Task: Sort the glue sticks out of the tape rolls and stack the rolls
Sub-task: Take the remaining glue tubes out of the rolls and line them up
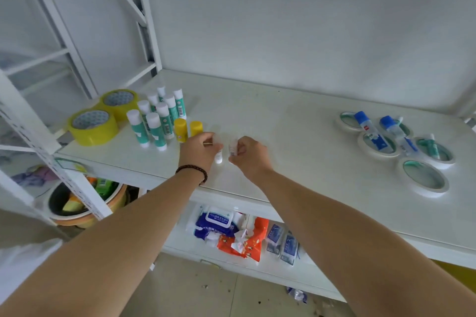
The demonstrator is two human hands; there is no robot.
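Note:
Both hands hover over the middle of the white shelf [296, 121]. My left hand [199, 148] grips a small white glue stick [218, 157]. My right hand [248, 153] grips another white glue stick [233, 148] right beside it. To the left, several green-and-white glue sticks [157, 121] stand upright with two yellow glue sticks [180, 130]. Two yellow tape rolls [94, 126] lie flat at the far left. At the right, several white tape rolls [425, 179] lie flat, with blue-capped glue bottles [371, 134] and a green glue stick [433, 147] lying across them.
White rack uprights [74, 41] stand at the left and a wall behind. The lower shelf holds wipe packs [219, 224] and small packets [283, 242]. A round bin [85, 211] with coloured items sits low on the left.

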